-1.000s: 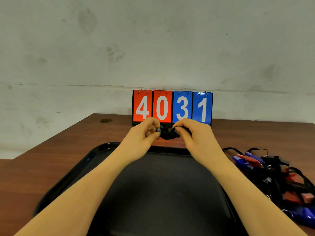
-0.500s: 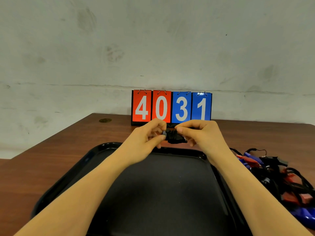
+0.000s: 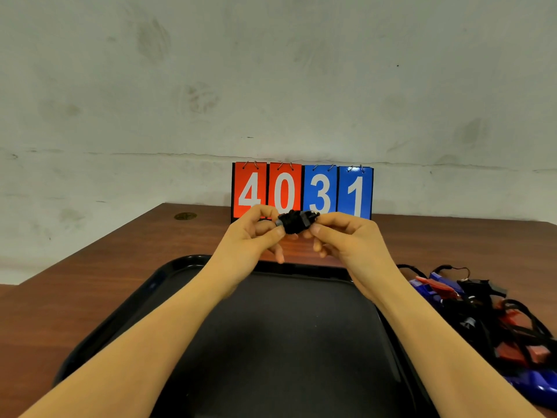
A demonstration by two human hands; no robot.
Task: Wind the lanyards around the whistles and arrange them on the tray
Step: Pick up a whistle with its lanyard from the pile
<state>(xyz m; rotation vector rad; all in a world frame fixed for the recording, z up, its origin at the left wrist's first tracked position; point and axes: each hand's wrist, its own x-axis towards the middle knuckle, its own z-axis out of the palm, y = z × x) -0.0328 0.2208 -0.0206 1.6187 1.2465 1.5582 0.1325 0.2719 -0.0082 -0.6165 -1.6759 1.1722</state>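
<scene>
In the head view, your left hand [image 3: 251, 236] and right hand [image 3: 346, 236] meet in the air above the far rim of the tray [image 3: 120, 315], in front of the scoreboard [image 3: 302, 191]. Between them you hold a black whistle [image 3: 294, 222] with its lanyard wound round it. The left grip pinches the whistle's left end between thumb and forefinger; the right grip pinches its right end the same way, thumb underneath. The lower fingers of both hands hang loosely curled below the bundle. Whether the lanyard's loose end is tucked in cannot be told; the bundle is small and dark.

The tray lies on the bench [image 3: 60, 297] directly beneath your forearms, black, with a raised rim and a matte inner floor. The scoreboard stands beyond the tray at the back of the bench, against the wall [image 3: 271, 86], showing 4 and 0 on red cards, 3 and 1 on blue. To the right of the tray, on the bench, lies a pile [image 3: 494, 315] of blue, red and black whistles tangled in black lanyards. A small round brass fitting [image 3: 185, 216] sits in the bench left of the scoreboard.
</scene>
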